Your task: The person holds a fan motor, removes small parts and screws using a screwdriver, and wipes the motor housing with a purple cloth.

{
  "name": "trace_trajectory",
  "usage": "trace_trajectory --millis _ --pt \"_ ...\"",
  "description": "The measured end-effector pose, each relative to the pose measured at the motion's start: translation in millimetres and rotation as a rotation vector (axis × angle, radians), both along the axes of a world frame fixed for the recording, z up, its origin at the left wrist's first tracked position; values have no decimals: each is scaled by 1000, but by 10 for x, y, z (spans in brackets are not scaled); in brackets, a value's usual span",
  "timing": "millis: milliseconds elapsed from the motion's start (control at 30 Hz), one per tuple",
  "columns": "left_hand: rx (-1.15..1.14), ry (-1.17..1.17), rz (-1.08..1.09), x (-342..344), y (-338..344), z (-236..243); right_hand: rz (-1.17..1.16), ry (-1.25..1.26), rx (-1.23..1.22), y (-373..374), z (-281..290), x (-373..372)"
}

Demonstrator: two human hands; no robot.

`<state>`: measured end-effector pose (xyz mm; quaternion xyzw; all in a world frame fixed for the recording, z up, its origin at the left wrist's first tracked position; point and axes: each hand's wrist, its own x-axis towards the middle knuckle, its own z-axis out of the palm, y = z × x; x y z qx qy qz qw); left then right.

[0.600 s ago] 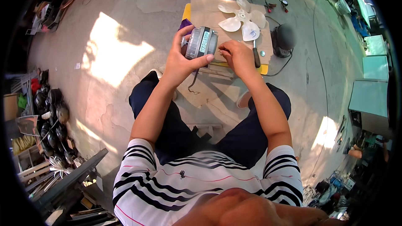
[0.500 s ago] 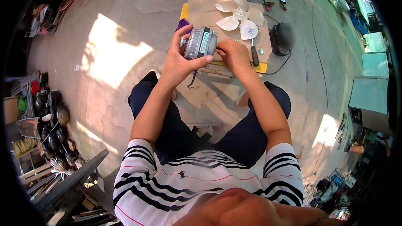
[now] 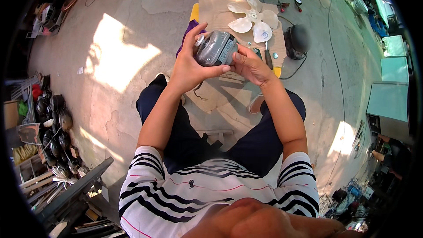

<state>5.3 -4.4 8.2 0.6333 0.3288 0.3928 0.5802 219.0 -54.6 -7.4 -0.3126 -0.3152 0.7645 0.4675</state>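
A grey fan motor (image 3: pixel 216 49) with a label band and a pale shaft end is held up over the near side of a low table. My left hand (image 3: pixel 187 68) is closed round its left side, thumb along the near edge. My right hand (image 3: pixel 252 67) grips its right end with bent fingers; the fingertips are partly hidden behind the motor. A dark cord (image 3: pixel 198 89) hangs below. On the cardboard (image 3: pixel 211 11) beyond lie a white five-bladed fan (image 3: pixel 253 16) and a dark-handled screwdriver (image 3: pixel 268 56). A purple cloth (image 3: pixel 188 33) lies by my left fingers.
Small metal parts, among them a round disc (image 3: pixel 275 55), lie on the cardboard. A black rounded compressor-like unit (image 3: pixel 297 40) with a cable stands right of the table. Gauges with hoses (image 3: pixel 298 2) lie on the floor beyond. Scrap parts (image 3: pixel 55 119) crowd the left; another person's arm (image 3: pixel 378 154) shows far right.
The motor has tilted and moved slightly nearer and to the right. My right hand has turned over and taken hold of its right end. More of the purple cloth shows.
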Motion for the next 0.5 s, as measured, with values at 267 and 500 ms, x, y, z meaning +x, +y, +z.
trace_trajectory --millis 267,500 --pt "138 75 -19 13 -8 109 -55 134 8 -31 -57 -38" --pt "653 220 191 123 -36 15 -201 218 25 24 -22 -4"
